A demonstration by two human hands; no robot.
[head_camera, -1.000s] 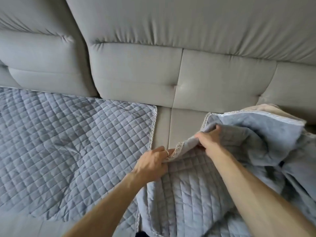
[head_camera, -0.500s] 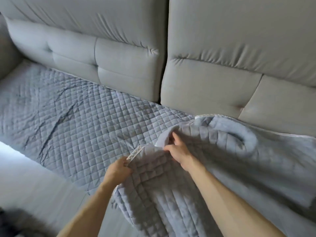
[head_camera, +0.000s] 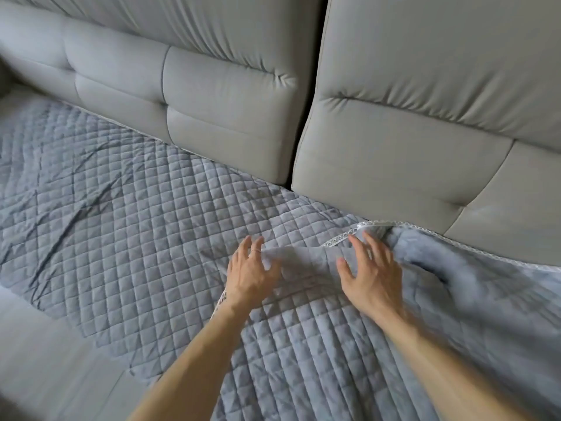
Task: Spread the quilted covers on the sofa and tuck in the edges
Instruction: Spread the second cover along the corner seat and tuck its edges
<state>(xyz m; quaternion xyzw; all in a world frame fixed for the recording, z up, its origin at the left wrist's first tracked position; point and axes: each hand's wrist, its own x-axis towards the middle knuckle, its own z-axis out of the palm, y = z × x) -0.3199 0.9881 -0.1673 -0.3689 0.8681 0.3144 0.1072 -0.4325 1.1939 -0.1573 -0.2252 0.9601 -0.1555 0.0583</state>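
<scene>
Smoothing the right cover where it laps over the left cover

Both hands are let go, fingers straight and fanned, gripping nothing: left hand on the overlap edge, right hand just by the lace trim. It's a bit blurry, so I can't say how hard they're pressing. The left cover lies flat on the sofa seat, while the right one is bunched up toward the backrest, trim not tucked. I'd sweep flat palms outward to the right from the overlap, keep the seam lined up, then push the trim down into the backrest crease.
</scene>
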